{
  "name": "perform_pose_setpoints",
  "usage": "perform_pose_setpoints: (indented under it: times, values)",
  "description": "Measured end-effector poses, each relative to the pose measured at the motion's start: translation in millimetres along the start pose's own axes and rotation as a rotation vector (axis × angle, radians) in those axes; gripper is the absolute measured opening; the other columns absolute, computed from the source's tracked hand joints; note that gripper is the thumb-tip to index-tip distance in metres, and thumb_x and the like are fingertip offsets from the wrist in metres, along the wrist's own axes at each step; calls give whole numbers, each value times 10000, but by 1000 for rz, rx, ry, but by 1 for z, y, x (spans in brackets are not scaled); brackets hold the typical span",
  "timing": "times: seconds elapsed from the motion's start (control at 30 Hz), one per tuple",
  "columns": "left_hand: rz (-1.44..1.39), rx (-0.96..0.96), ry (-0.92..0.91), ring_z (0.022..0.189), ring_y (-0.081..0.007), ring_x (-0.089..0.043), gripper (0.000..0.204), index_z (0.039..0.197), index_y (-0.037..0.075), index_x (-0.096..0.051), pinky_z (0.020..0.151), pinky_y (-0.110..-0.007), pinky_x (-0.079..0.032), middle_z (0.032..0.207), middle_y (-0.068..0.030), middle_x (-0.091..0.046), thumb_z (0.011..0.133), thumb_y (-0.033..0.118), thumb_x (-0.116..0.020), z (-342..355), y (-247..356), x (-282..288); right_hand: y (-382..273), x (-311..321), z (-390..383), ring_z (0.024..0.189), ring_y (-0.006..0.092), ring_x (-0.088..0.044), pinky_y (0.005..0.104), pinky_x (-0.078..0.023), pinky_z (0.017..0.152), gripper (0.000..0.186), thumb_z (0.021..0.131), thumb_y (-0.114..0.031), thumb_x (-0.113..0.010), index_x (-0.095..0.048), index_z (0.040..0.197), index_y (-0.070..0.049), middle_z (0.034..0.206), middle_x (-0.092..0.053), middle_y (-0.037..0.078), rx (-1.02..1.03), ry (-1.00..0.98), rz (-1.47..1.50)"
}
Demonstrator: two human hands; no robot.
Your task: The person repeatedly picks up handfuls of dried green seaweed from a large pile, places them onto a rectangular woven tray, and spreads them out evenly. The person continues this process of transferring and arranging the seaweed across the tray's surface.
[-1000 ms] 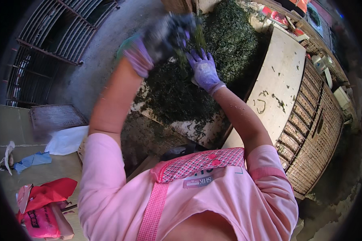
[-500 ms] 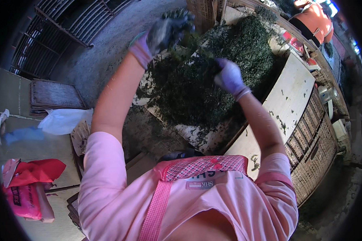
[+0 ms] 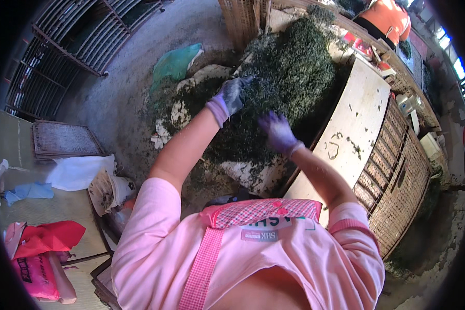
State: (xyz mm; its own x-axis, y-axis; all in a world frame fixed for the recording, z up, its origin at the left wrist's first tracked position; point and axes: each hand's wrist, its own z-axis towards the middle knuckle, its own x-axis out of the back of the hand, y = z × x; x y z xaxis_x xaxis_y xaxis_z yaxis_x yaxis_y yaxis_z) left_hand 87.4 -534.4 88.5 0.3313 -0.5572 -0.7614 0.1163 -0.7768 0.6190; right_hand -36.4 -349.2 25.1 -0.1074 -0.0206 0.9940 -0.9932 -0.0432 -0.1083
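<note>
A: Nearest item?

B: Checked apron [image 3: 266, 213] at the chest; beyond it the right hand [image 3: 281, 135], purple-gloved and blurred, fingers slightly apart, over the near side of a dark green heap [image 3: 305, 62]

A: Left hand?

B: Left hand [image 3: 230, 98] reaches a little farther, grey-and-purple glove, fingertips at the heap; cannot tell whether they are clamped on any of it

A: Heap: place and handling?

B: Ahead of both hands, left of the pale board [image 3: 354, 124]. Judged soft, light by the handful, probably damp, slippery and easily torn; likely to tangle, so best taken as a loose tuft from the top, fingers spread beneath

A: Farther out?

B: Green sheet [image 3: 175, 64] on the floor [image 3: 134, 57], past the left hand; farthest, a person in orange [image 3: 387, 20], upper right
</note>
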Motion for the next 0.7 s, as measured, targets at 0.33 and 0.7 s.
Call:
perform_pose_setpoints:
  times: [0.33,0.7]
  values:
    - [771,-173,71,713,-210,-623,384,1054,-15,-634,668,-309,-541,883,-105,-673,982,311,-444,-12,213,-113,-15,51,102,1261,389,-439,502,-367,1031,549,764,-85,-557,-533,1312,-91,1330,-512,142,-24,481,152]
    - [170,-132,-80,524,-105,-508,278,1065,10,-580,462,-267,-419,777,-42,-600,985,239,-443,-10,213,-129,-41,192,140,795,178,-597,337,-491,704,314,863,-196,-551,-561,1142,-53,903,-651,89,-47,96,1579]
